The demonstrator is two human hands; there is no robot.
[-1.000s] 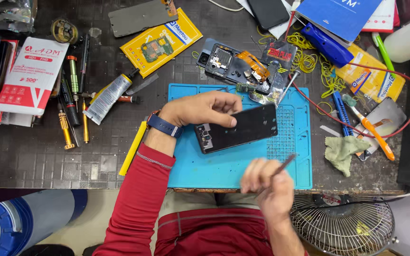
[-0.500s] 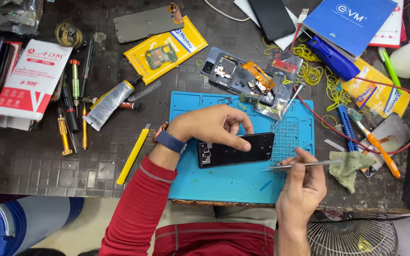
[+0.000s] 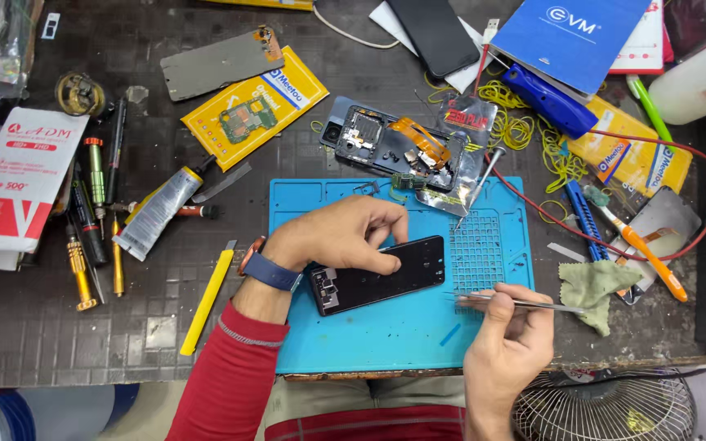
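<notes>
**Phone held flat on the blue mat, tweezers poised at its right end**

The left hand [image 3: 341, 237] lies over a dark, opened phone [image 3: 377, 275] in the middle of the blue work mat [image 3: 386, 343], fingers spread and pressing down on its top face to hold it in place. At the phone's left end the inner frame and small parts show bare, so it looks part-way through disassembly or reassembly; the rest of its face is a plain dark panel.

The right hand [image 3: 507, 339] is closed in a pinch around a pair of thin metal tweezers [image 3: 516, 303], which lie almost level. Their tips point left toward the phone's right end and stop just short of it, over the gridded patch of the mat. Whether the tips carry a screw or other small part is too small to tell.

Just beyond the far edge of the mat lies a second opened phone body [image 3: 386, 147] with an orange flex cable and exposed boards, resting partly on a clear plastic bag. A screwdriver [image 3: 475, 188] leans across the mat's far right corner. To the left of the mat lie a yellow pry tool [image 3: 206, 302], a grey tube of glue [image 3: 157, 212] and several more screwdrivers. To the right, a green cloth [image 3: 598, 290] sits near the tweezers' back end.

Judging by this, the teardown work is done and fine placing or picking at the held phone is under way; nothing shows it closed up yet.
</notes>
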